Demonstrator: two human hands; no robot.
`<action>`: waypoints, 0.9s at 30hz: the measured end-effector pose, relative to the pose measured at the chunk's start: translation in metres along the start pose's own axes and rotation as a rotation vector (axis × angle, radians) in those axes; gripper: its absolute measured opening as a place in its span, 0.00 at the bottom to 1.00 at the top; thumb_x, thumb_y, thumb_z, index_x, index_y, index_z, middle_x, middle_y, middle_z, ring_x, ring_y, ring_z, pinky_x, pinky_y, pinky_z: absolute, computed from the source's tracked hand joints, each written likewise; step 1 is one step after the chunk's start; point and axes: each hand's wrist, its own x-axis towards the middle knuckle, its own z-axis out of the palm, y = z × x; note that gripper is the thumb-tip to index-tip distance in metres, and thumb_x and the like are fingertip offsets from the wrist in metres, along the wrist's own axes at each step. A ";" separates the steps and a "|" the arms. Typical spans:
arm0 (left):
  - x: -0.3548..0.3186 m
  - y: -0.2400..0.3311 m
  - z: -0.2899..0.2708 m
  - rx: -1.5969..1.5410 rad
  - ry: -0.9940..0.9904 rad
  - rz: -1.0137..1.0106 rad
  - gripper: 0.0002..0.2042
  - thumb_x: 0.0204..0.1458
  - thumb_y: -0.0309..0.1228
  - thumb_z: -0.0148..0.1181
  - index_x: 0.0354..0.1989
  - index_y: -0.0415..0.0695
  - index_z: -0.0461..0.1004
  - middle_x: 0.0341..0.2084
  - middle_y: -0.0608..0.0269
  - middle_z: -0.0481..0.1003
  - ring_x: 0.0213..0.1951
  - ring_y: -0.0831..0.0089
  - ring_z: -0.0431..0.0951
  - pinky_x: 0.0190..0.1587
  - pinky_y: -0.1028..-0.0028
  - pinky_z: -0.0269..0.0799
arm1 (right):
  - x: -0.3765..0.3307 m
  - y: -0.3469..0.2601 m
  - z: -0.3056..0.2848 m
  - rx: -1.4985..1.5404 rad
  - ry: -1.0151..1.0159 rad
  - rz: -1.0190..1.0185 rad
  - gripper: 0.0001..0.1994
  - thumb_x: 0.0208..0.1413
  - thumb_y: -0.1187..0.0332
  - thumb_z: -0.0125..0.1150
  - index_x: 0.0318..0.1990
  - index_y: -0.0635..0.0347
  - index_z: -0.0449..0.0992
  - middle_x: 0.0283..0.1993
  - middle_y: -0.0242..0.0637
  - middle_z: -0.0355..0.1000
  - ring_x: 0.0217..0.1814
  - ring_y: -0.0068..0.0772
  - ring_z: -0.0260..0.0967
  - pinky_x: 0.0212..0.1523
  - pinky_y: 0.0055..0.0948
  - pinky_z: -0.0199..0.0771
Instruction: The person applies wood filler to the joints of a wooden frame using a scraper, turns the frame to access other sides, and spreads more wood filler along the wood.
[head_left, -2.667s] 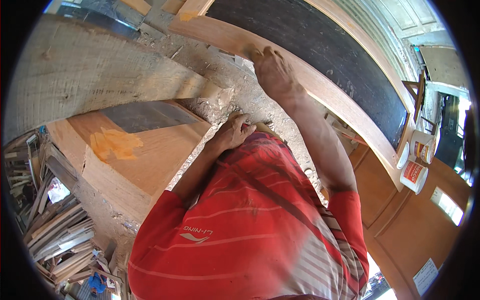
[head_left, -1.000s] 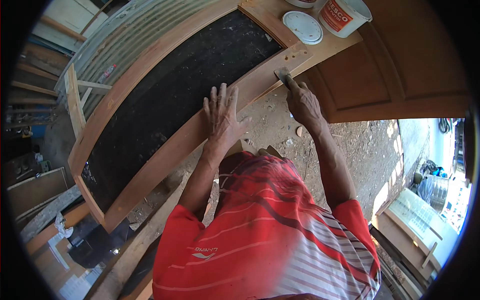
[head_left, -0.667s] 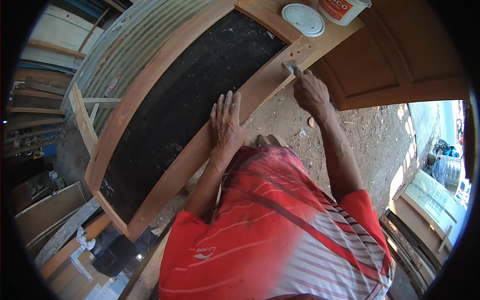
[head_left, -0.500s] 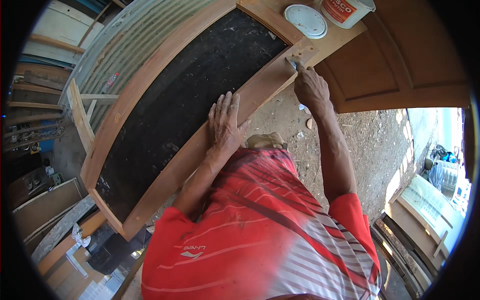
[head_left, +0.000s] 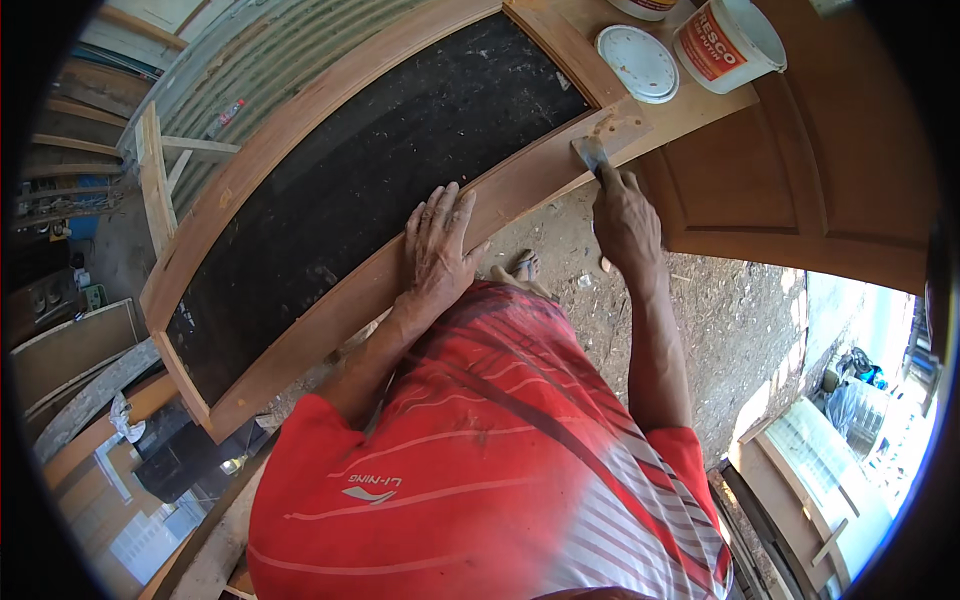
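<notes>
A curved wooden frame (head_left: 345,305) with a black panel (head_left: 380,190) set in it lies across in front of me. On the frame's near rail rests my left hand (head_left: 438,245), palm down with its fingers stretched out over the rail toward the panel. In my right hand (head_left: 628,225) is a putty knife (head_left: 592,155), my fingers wrapped round its handle. Its broad blade touches the rail near the frame's right corner, where several brown spots of filler (head_left: 615,125) show. The handle is mostly hidden in my grip.
A white round lid (head_left: 637,63) and a white bucket (head_left: 745,50) with a red label stand beyond the corner. A panelled brown door (head_left: 770,170) lies at the right. Corrugated sheet (head_left: 290,65) and a wooden trestle (head_left: 157,185) are at the left. Litter dots the dirt floor (head_left: 560,255).
The putty knife's blade has shifted slightly along the rail, away from the filler spots, and my right hand has come lower. My view has tilted; my left hand stays on the rail.
</notes>
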 end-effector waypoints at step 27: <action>0.002 -0.002 0.003 0.043 -0.004 0.069 0.41 0.51 0.34 0.72 0.75 0.44 0.60 0.71 0.39 0.61 0.72 0.43 0.61 0.72 0.45 0.54 | 0.014 -0.016 0.003 -0.173 0.028 -0.033 0.12 0.66 0.70 0.47 0.47 0.63 0.78 0.38 0.58 0.78 0.42 0.63 0.79 0.42 0.58 0.77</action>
